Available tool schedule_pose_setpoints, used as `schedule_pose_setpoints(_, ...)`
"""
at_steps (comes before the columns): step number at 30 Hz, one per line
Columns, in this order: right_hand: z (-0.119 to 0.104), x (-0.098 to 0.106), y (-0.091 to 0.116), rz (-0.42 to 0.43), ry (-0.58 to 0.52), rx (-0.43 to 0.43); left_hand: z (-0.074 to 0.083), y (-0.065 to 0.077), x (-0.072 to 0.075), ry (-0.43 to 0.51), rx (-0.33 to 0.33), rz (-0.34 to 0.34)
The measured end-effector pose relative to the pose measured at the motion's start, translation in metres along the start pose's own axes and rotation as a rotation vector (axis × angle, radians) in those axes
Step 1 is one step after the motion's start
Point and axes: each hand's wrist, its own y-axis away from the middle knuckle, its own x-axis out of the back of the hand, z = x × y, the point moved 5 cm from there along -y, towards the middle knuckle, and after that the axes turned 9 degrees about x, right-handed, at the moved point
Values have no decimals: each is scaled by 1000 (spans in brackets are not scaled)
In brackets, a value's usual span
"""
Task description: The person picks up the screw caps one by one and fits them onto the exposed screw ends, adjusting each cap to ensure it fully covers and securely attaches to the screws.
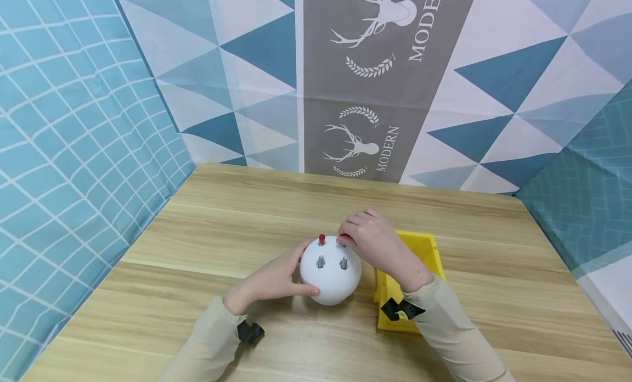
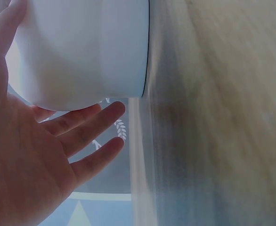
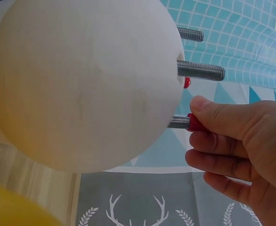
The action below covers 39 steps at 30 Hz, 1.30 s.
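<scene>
A white round body [image 1: 329,283] with a cylindrical lower part stands on the table, threaded bolts [image 1: 344,263] sticking up from its top. My left hand [image 1: 276,275] holds its left side, thumb at the front; in the left wrist view the other fingers [image 2: 93,160] spread along it, some apart from the surface. My right hand [image 1: 372,239] pinches a small red cap [image 3: 194,123] between thumb and fingers, at the end of the far right bolt [image 3: 179,122]. Another red cap [image 1: 322,239] sits on the far left bolt. Two nearer bolts are bare.
A yellow bin [image 1: 419,245] stands right of the white body, partly hidden beneath my right forearm; its contents cannot be made out. The wooden table [image 1: 237,223] ends against a patterned cloth backdrop [image 1: 266,69]. Black straps [image 1: 250,332] circle both wrists.
</scene>
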Motion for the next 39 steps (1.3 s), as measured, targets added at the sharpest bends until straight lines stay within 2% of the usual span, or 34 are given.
schedule_pose_setpoints(6, -2, -6, 2, -46, -9, -15, 0, 0, 0, 1, -9, 3)
schedule_pose_setpoints(26, 4, -18, 15, -63, -131, -123, 0, 0, -1, -20, 12, 2)
schedule_pose_setpoints(39, 9, -17, 24, -148, -163, -163, 0, 1, -1, -8, 27, -3)
